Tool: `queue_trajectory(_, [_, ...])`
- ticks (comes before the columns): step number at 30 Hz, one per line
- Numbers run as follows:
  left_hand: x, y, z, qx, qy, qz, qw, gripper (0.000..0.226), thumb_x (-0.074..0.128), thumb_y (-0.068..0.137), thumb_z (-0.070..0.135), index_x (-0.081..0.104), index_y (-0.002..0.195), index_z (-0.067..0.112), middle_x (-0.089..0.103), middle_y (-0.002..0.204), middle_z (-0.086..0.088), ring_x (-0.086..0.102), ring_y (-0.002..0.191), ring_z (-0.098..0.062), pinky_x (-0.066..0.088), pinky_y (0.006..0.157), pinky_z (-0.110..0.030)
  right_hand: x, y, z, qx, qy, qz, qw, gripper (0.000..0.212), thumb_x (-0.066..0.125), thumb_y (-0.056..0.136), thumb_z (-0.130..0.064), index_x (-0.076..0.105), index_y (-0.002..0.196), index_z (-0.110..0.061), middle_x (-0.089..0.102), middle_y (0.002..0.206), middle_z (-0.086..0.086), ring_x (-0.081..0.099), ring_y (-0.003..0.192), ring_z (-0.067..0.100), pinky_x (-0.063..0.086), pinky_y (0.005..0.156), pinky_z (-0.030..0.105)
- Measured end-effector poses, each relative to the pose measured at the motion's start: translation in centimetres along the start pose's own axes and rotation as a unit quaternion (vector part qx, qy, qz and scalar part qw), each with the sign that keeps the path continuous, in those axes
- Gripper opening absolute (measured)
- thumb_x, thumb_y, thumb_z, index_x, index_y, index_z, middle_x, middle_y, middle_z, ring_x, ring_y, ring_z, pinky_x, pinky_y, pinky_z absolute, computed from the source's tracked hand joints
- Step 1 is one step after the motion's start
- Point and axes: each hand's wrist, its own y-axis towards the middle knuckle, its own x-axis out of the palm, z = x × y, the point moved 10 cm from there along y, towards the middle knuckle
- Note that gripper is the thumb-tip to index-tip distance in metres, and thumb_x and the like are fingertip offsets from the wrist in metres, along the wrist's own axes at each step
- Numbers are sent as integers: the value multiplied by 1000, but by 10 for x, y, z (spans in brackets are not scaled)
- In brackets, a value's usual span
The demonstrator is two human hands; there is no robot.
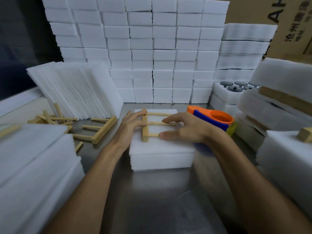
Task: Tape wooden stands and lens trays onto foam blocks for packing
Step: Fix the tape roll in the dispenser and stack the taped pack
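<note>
Scanning from nine o'clock, I saw a stack of white foam sheets (33, 159) at the near left, and beyond it, toward ten o'clock, a loose heap of wooden stands (55, 119) on the steel table (160, 200), with one separate stand (99, 130) lying flat just right of the heap. Leaning foam sheets (76, 90) stood behind them. At twelve o'clock the foam block (160, 152) sat centred, and on its top lay the wooden stand (148, 125), its bar on the left and three dowels pointing toward three o'clock. My left hand (130, 129) rested with straight fingers on the bar, gripping nothing. My right hand (182, 130) pressed extended fingers and thumb onto the dowel ends, likewise holding nothing. Just behind that hand, at one o'clock, sat an orange and blue tape dispenser (214, 120). A wall of foam blocks (152, 48) filled the back, and at two o'clock a lens tray (233, 92) held dark round lenses.
</note>
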Motion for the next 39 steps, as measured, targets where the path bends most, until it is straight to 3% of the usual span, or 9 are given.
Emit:
queue_trajectory(5, [1, -2, -3, -4, -1, 5, 1000, 62, 55, 68, 36, 61, 130, 36, 35, 154, 3, 24, 147, -15, 20, 121, -45, -1, -2, 5, -1, 43, 13, 999, 58, 75, 76, -62, 65, 127, -37, 54, 141, -11, 47, 124, 6, 34, 93, 24])
queue_trajectory(8, [0, -3, -3, -5, -4, 2, 1000, 61, 56, 70, 33, 61, 130, 33, 40, 150, 3, 32, 142, -15, 24, 120, -43, -35, -8, 15, 9, 53, 211, 976, 43, 67, 82, -63, 73, 110, -32, 65, 127, -8, 54, 122, 15, 41, 102, 41])
queue_trajectory(11, [0, -2, -3, -3, -23, 1, 1000, 45, 60, 86, 20, 62, 130, 28, 48, 144, 1, 44, 135, -16, 31, 117, -41, -70, -32, 35, 122, -124, 403, 899, 44, 62, 86, -48, 62, 125, -28, 55, 137, 3, 42, 129, 27, 26, 107, 51])
queue_trajectory(15, [1, -1, -2, -3, -29, 4, 1000, 41, 53, 93, 6, 61, 131, 21, 51, 142, -2, 47, 132, -19, 33, 116, -41, -68, -39, 93, 285, -177, 331, 882, 60, 65, 81, -45, 49, 132, -15, 51, 137, 14, 40, 131, 35, 25, 109, 56])
queue_trajectory(20, [0, 0, -4, -7, -30, 0, 1000, 42, 54, 93, 9, 61, 131, 26, 48, 144, -2, 45, 134, -19, 32, 117, -42, -68, -37, 108, 283, -174, 334, 882, 29, 71, 82, -42, 60, 99, -21, 62, 107, 6, 47, 120, 31, 32, 103, 55])
queue_trajectory(24, [-2, 2, -4, 1, -16, 0, 1000, 42, 56, 92, 13, 62, 131, 28, 47, 144, 1, 43, 134, -17, 33, 116, -40, -72, -40, 108, 280, -133, 358, 881, 28, 76, 80, -39, 52, 81, -25, 61, 92, 4, 54, 103, 29, 43, 96, 53])
queue_trajectory(31, [-17, 1, 16, 71, -25, 68, 995, 38, 61, 92, 20, 62, 121, 45, 46, 141, 10, 41, 131, -4, 35, 108, -25, -105, -42, 37, 92, -40, 444, 891, 22, 72, 78, -35, 59, 87, -20, 60, 73, -3, 57, 71, 25, 42, 66, 34])
queue_trajectory(34, [-27, -4, 39, 112, -19, 113, 987, 41, 65, 86, 35, 58, 123, 50, 49, 137, 16, 43, 123, 3, 36, 88, -11, -106, -41, -3, 19, -57, 401, 914, 22, 75, 78, -34, 62, 86, -17, 60, 70, -4, 59, 69, 23, 50, 66, 37])
queue_trajectory(39, [-32, -7, 72, 146, -67, 100, 982, 62, 69, 76, 45, 50, 135, 41, 66, 119, 17, 59, 114, 1, 46, 89, -21, -92, -44, -55, -80, -25, 308, 948, 20, 79, 79, -32, 66, 86, -18, 65, 73, -2, 61, 66, 13, 50, 56, 27])
